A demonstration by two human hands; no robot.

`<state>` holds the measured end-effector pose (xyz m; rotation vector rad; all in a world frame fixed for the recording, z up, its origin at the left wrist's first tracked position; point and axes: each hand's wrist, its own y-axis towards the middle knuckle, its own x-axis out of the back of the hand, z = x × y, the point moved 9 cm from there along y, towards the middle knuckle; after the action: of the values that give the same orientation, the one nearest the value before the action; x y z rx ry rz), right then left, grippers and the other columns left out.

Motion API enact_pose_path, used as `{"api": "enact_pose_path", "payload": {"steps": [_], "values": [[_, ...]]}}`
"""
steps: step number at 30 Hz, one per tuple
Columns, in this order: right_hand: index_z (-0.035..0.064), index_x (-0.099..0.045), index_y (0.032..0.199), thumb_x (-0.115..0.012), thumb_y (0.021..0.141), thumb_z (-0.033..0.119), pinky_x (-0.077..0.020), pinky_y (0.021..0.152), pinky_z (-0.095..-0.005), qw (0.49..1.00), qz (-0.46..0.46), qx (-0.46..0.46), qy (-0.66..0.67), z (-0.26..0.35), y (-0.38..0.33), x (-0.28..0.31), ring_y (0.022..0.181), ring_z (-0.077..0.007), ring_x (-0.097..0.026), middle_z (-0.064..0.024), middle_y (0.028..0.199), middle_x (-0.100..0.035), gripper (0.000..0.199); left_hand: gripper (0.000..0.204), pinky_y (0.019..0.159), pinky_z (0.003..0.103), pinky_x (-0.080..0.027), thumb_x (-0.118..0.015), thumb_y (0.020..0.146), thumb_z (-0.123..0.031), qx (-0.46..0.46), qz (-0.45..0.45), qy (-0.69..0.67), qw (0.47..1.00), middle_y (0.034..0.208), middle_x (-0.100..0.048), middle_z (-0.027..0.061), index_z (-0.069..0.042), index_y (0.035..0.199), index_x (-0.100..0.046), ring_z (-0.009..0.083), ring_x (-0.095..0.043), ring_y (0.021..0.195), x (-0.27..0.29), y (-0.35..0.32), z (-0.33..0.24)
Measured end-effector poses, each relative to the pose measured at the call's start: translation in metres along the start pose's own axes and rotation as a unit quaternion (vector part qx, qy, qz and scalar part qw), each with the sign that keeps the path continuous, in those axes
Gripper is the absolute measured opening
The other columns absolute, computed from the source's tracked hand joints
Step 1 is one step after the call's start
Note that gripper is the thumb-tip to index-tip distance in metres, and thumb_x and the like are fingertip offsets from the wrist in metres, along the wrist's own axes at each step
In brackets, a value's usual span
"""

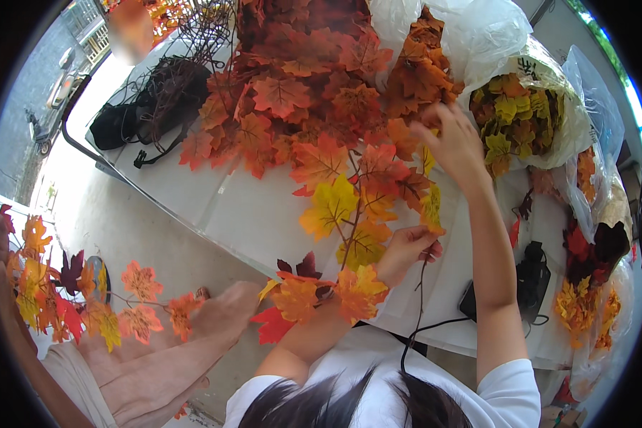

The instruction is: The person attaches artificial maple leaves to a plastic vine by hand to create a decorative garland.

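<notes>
So the leaf garland sits over the near side of the white tabletop, running from the big red-orange leaf pile down to the worker's left forearm. Left hand has a fingertip grip on its thin dark stem, right by a yellow leaf. Right hand is up at the pile's edge, fingers curled; can't tell from here if it's pinching a leaf.

I'd guess the thing weighs next to nothing: floppy, cloth-like leaves, not slippery, on a bendy stem. Best hold is probably the stem between leaves, since tugging a leaf might pop it off.

Further out, there's a plastic bag of yellow-green leaves to the right, and a black bag far left.
</notes>
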<state>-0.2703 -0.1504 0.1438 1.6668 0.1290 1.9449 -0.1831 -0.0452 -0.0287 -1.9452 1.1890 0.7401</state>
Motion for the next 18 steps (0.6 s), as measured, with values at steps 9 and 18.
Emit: {"api": "enact_pose_path", "payload": {"steps": [9,18], "values": [[0.0047,-0.056,0.084,-0.057,0.074,0.02,-0.0421,0.073,-0.0351,0.995,-0.031,-0.088,-0.035,0.029,0.086,-0.11,0.085,-0.0276,-0.054,-0.0114,0.08,-0.059,0.018,0.019,0.064,0.025,-0.045,-0.053,0.081,-0.012,-0.049,0.02,0.086,0.995,0.077,-0.057,0.0052,0.001,0.095,-0.053,0.0125,-0.055,0.069,-0.001,0.009,0.0],[-0.0008,-0.055,0.079,-0.056,0.072,0.005,-0.0441,0.057,-0.0292,0.956,-0.149,-0.014,0.252,-0.012,0.024,0.045,0.065,-0.0221,-0.059,-0.0109,0.07,-0.06,0.009,0.018,0.063,0.025,-0.048,-0.058,0.078,-0.012,-0.008,0.014,-0.017,1.0,0.079,-0.059,0.0091,0.002,0.089,-0.054,0.0157,-0.058,0.07,0.009,0.001,-0.008]]}}
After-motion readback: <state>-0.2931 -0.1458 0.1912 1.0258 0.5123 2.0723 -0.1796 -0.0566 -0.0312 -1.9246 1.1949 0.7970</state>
